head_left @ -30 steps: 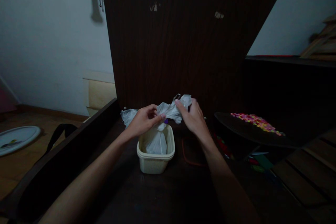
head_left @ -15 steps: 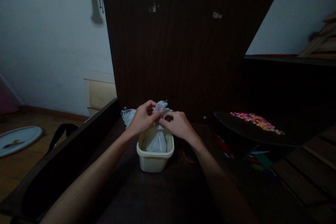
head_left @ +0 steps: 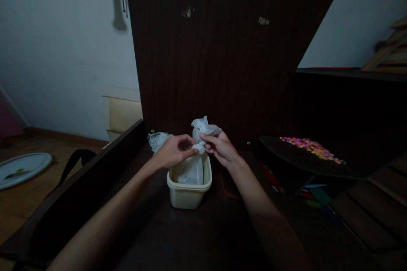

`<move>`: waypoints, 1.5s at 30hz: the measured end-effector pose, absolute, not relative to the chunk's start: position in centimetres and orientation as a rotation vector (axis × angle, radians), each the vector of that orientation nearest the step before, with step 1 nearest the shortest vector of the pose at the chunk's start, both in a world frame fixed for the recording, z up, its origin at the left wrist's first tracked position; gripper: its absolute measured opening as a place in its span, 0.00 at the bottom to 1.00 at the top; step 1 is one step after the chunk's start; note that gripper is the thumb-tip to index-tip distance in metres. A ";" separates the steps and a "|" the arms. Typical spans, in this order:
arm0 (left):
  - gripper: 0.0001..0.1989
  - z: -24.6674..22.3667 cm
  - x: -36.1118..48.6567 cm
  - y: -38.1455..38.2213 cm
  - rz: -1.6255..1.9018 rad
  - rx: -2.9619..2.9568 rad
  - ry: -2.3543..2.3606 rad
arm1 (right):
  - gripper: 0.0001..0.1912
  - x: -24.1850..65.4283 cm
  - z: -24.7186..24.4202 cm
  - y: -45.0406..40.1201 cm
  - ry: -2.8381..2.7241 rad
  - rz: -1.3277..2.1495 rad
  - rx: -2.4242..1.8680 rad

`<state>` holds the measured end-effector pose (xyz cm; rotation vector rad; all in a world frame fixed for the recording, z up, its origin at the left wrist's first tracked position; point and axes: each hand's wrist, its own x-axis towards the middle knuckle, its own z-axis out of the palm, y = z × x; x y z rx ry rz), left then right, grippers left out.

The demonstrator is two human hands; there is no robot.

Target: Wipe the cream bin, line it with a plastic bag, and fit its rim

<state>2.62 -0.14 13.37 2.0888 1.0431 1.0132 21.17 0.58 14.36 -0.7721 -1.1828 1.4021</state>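
Observation:
A cream plastic basket (head_left: 188, 194) stands on a dark wooden surface (head_left: 190, 237). Inside it sits a white plastic bag (head_left: 190, 170) with its top gathered into a twisted neck. My left hand (head_left: 173, 151) pinches that neck from the left. My right hand (head_left: 220, 148) grips it from the right, and the loose end of the bag (head_left: 203, 126) sticks up above my fingers. Both hands meet over the basket's far rim.
A second crumpled white bag (head_left: 157, 139) lies behind my left hand. A dark tall board (head_left: 222, 51) rises just behind the basket. To the right, a dark tray (head_left: 305, 156) holds several small colourful pieces (head_left: 310, 145). A white round plate (head_left: 22, 168) lies on the floor at left.
My right hand, stretched out to the right with the bag end a second ago, has come back in to the neck. The bag's loose end now stands upright above my fingers.

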 end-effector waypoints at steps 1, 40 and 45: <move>0.17 13.4 2.8 -0.3 1.007 2.114 1.052 | 0.24 21.2 14.5 0.5 -1.137 1.431 -0.740; 0.12 13.8 3.3 -0.2 0.903 2.496 0.893 | 0.25 21.4 17.1 -0.2 -1.064 1.302 -0.651; 0.09 13.5 3.4 -0.1 0.976 2.418 0.916 | 0.22 22.5 17.9 0.6 -0.874 1.282 -0.660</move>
